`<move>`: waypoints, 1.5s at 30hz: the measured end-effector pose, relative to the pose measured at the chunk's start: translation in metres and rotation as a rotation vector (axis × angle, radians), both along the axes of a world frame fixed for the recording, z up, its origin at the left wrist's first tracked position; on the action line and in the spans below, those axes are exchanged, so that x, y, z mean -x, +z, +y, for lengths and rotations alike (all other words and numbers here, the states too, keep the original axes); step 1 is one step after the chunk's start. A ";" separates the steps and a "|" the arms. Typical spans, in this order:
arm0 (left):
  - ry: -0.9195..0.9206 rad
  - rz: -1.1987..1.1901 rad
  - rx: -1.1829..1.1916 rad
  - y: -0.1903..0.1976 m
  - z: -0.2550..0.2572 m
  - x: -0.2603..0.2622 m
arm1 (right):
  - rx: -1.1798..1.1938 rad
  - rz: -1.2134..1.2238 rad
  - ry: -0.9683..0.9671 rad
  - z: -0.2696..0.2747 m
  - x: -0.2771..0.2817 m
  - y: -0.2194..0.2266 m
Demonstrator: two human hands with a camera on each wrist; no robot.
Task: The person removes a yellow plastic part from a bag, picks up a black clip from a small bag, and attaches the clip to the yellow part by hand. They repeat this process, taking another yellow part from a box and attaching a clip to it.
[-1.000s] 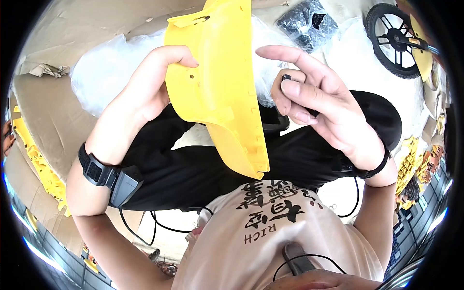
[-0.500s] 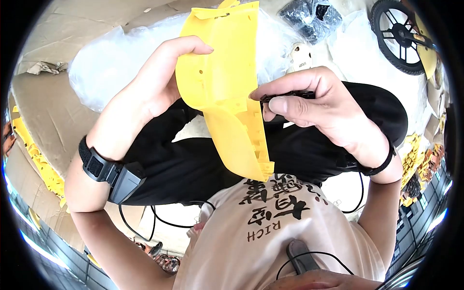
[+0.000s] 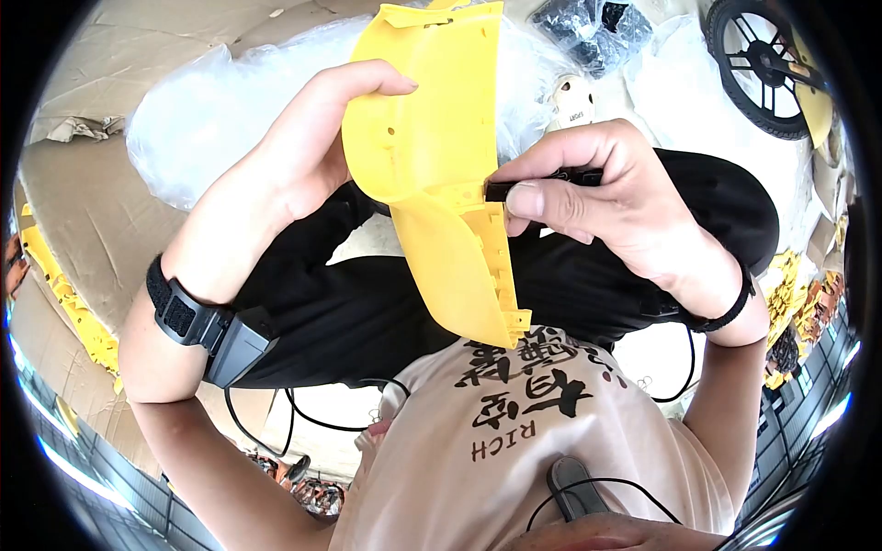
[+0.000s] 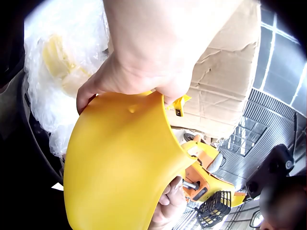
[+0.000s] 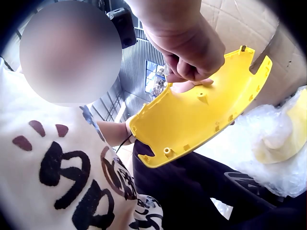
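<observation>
A curved yellow plastic panel [image 3: 441,129] is held up above the lap, its long edge facing right. The left hand [image 3: 322,129] grips its left side, thumb over the near face. In the left wrist view that hand [image 4: 139,72] covers the top of the smooth side of the panel [image 4: 120,153]. The right hand [image 3: 616,197] pinches a small black part [image 3: 498,191] against the panel's right edge. In the right wrist view the curled right hand [image 5: 192,57] hides the black part; clips and posts line the inside of the panel [image 5: 192,120].
Clear plastic wrap [image 3: 202,119] lies beyond the left hand on cardboard [image 3: 101,211]. A bagged black item [image 3: 597,37] and a black wheel [image 3: 758,69] are at the far right. Yellow parts [image 3: 64,294] sit along the left edge.
The right hand has turned and moved left, bringing the black part from beside the panel to its edge. The left hand and panel have shifted slightly right.
</observation>
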State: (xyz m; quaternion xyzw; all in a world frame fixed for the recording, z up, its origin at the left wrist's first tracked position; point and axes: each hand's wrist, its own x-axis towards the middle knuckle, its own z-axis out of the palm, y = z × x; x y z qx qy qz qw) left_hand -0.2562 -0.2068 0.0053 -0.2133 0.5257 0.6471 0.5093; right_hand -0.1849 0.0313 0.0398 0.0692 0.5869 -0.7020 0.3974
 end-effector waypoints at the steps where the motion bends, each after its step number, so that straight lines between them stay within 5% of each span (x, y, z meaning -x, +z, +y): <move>1: 0.000 0.000 0.000 0.000 0.000 0.000 | -0.006 0.018 -0.013 -0.001 -0.001 -0.001; 31: 0.147 0.060 0.070 0.007 0.022 -0.011 | -0.170 0.467 0.016 -0.019 -0.005 -0.004; 40: 0.087 0.007 0.057 0.002 0.016 -0.003 | -0.038 0.349 0.010 -0.018 -0.007 -0.008; 42: 0.070 0.020 0.017 -0.002 0.010 -0.001 | 0.137 -0.104 -0.032 -0.010 -0.002 -0.002; 45: 0.084 -0.025 0.051 0.003 0.005 0.001 | 0.286 -0.142 -0.165 -0.001 0.006 -0.005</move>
